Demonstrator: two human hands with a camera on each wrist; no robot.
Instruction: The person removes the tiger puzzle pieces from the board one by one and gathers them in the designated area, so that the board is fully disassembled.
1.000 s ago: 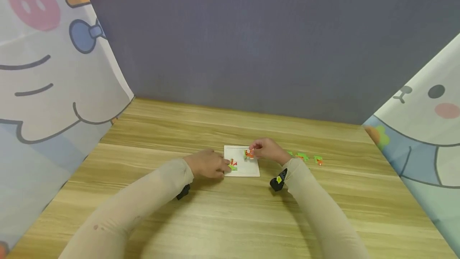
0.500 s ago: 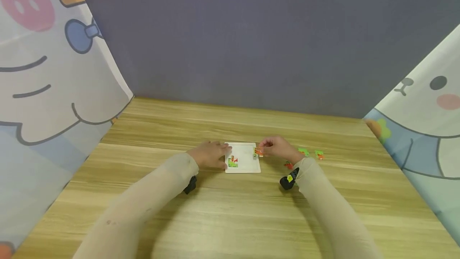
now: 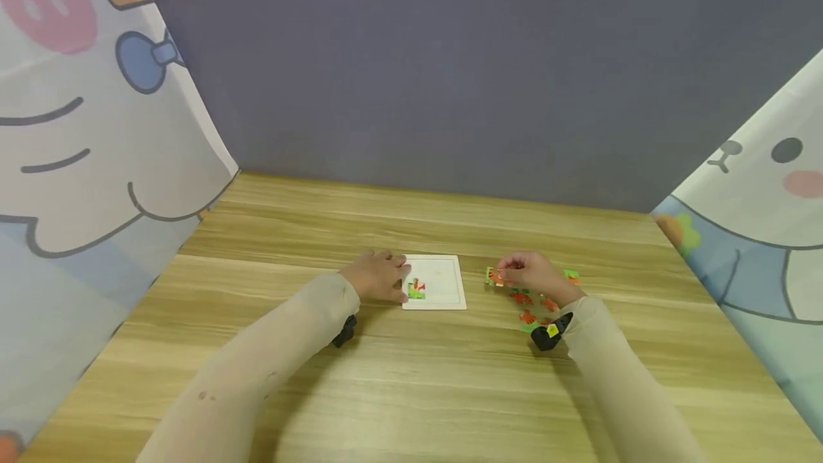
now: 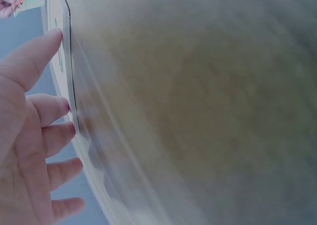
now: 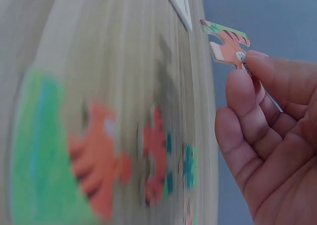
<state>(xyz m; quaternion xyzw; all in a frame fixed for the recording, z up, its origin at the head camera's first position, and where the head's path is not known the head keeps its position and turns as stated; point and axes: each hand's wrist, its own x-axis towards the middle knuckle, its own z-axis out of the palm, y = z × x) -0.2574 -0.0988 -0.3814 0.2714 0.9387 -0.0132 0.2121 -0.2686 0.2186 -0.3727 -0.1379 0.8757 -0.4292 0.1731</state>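
Observation:
A white puzzle board (image 3: 440, 281) lies on the table, with a green and red puzzle piece (image 3: 416, 289) in its lower left part. My left hand (image 3: 376, 277) rests with spread, fairly straight fingers on the board's left edge. Between thumb and fingers my right hand (image 3: 534, 276) pinches an orange-striped puzzle piece (image 5: 232, 44), held above the table to the right of the board. Loose puzzle pieces (image 5: 96, 160) in orange and green lie below that hand. Some of them are partly hidden by the hand and wrist in the head view.
The wooden table (image 3: 386, 391) runs back to a dark grey panel (image 3: 411, 77). Cartoon-printed cloths stand at the left (image 3: 96, 127) and right. A black wrist camera (image 3: 546, 336) sits under the right wrist, close to the loose pieces.
My right hand has moved right, away from the board, carrying the pinched puzzle piece. The left hand has shifted slightly up along the board's edge, uncovering the piece lying there.

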